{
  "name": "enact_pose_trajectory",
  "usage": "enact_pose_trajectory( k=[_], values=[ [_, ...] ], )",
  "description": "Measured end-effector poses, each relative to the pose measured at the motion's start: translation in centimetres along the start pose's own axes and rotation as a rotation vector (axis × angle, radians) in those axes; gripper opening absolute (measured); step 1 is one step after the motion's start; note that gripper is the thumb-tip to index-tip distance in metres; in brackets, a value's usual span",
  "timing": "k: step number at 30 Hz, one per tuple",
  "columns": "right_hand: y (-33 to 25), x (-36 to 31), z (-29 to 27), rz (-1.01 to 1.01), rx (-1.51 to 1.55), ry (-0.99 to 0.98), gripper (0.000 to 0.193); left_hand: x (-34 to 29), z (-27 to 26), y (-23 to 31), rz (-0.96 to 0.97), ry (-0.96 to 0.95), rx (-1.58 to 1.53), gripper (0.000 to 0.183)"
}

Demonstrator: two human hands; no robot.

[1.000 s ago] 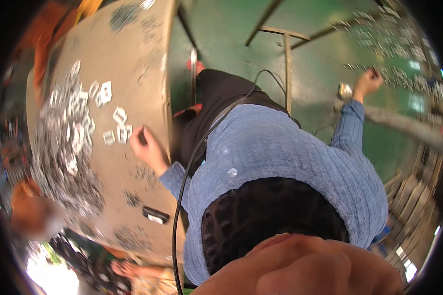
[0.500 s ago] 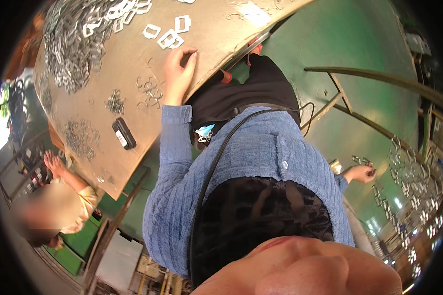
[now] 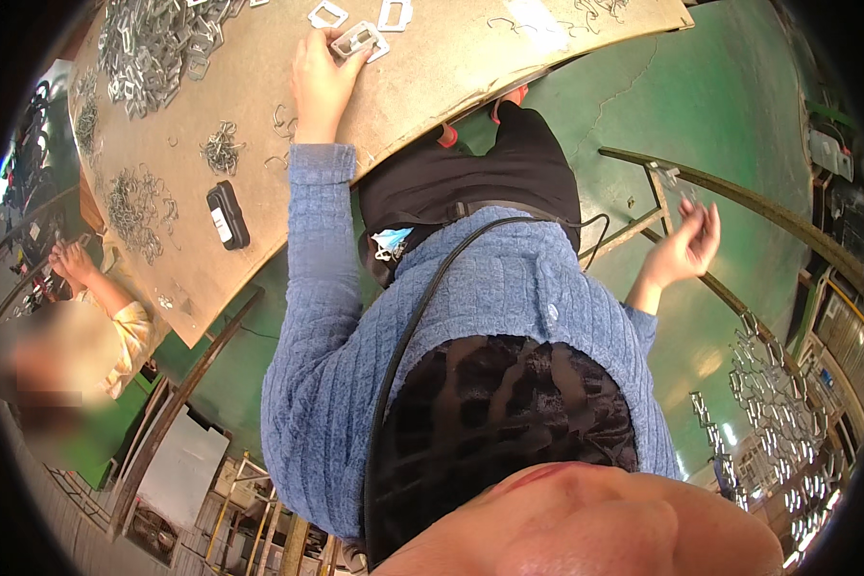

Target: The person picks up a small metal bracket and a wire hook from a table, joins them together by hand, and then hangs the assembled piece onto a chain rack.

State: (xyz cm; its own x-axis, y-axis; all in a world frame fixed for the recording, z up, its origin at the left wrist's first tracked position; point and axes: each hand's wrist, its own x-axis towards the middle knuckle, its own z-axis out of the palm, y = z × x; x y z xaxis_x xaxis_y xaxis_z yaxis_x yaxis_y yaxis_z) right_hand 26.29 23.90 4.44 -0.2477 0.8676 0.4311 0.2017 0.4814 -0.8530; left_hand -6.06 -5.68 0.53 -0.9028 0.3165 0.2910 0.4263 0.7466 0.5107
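Observation:
My left hand (image 3: pixel 323 83) reaches over the table, thumb and fingers closed on a flat, pale metal frame (image 3: pixel 355 39) with a rectangular opening. Two similar frames, one slanted (image 3: pixel 327 13) and one more upright (image 3: pixel 395 13), lie just beyond it; another sits partly under the held one. Out to the side, my right hand (image 3: pixel 684 246) is raised above the green floor, its fingers partly curled. A blurred, shiny metal piece (image 3: pixel 679 180) shows at its fingertips and appears pinched there; its exact shape is unclear.
A big heap of metal frames (image 3: pixel 154 58) covers the table's far left. Wire hooks (image 3: pixel 139 211) lie in piles near a black case (image 3: pixel 228 215). A curved metal rail (image 3: pixel 739 192) runs past my right hand; linked frames (image 3: pixel 778 394) hang at right. Another person (image 3: pixel 86 326) works at left.
My left hand has moved farther over the table and taken hold of a frame. My right hand has risen from beside the hanging frames toward the rail, the shiny piece moving with it.

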Motion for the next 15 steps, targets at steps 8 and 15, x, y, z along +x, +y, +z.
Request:
enact_pose_trajectory(
  k=[8, 15],
  values=[
    [-5.2, -3.3, 9.8, 0.036, 0.625, -0.636, 0.021, -5.1, -1.8, 5.3, -0.302, -0.328, -0.967, 0.014],
    [-6.1, -6.0, 14.2, -0.080, 0.631, -1.053, 0.012, -7.8, -2.7, 9.2, -0.415, -0.474, -1.147, 0.019]
  ],
)
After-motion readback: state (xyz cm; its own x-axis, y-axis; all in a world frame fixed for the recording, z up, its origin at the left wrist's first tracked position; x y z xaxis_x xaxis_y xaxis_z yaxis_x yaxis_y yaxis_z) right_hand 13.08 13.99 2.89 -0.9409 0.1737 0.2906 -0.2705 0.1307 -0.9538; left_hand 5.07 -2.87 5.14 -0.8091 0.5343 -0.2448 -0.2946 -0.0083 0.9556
